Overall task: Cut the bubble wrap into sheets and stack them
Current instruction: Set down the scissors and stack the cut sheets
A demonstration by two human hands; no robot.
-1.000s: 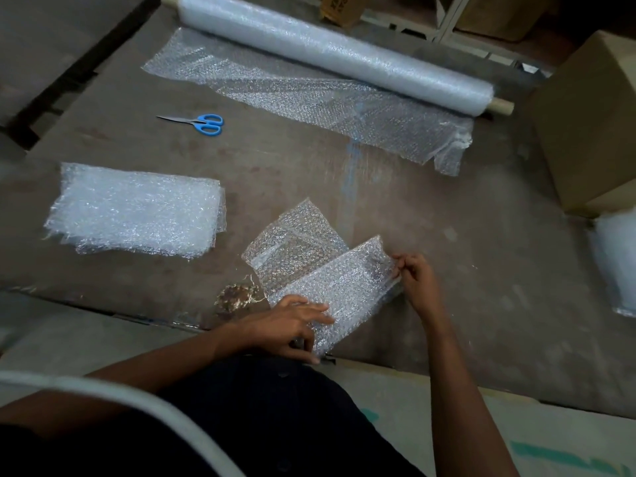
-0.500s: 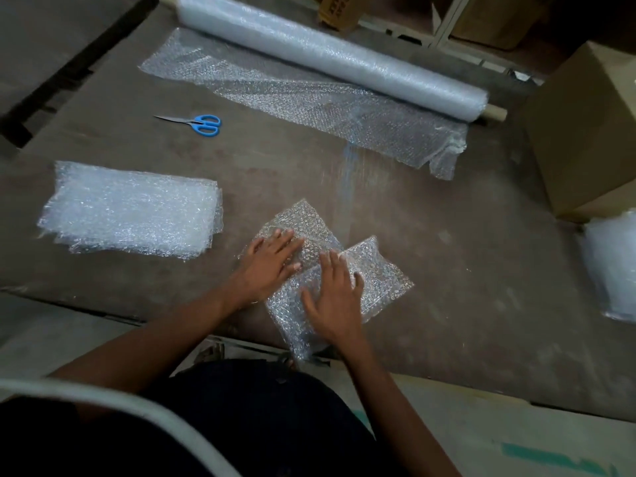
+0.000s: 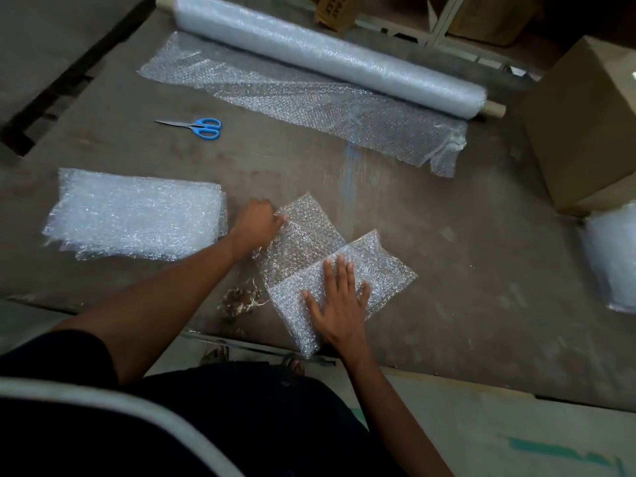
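A cut bubble wrap sheet [image 3: 303, 235] lies folded near the table's front edge. My left hand [image 3: 258, 220] grips its far left corner with curled fingers. My right hand [image 3: 339, 299] presses flat on the near folded part [image 3: 385, 266], fingers spread. A stack of cut sheets [image 3: 137, 213] lies to the left. The long bubble wrap roll [image 3: 330, 53] lies across the back of the table, with a loose length [image 3: 309, 98] unrolled toward me. Blue-handled scissors [image 3: 203, 127] lie shut between the roll and the stack.
A large cardboard box [image 3: 585, 132] stands at the right, with a white plastic bundle [image 3: 616, 263] in front of it. A frayed damaged spot [image 3: 241, 301] marks the brown table [image 3: 464, 270] near its front edge. More boxes and shelving sit behind the roll.
My left hand slid from the sheet's middle to its far left corner and closed on it. My right hand stayed flat on the near folded part.
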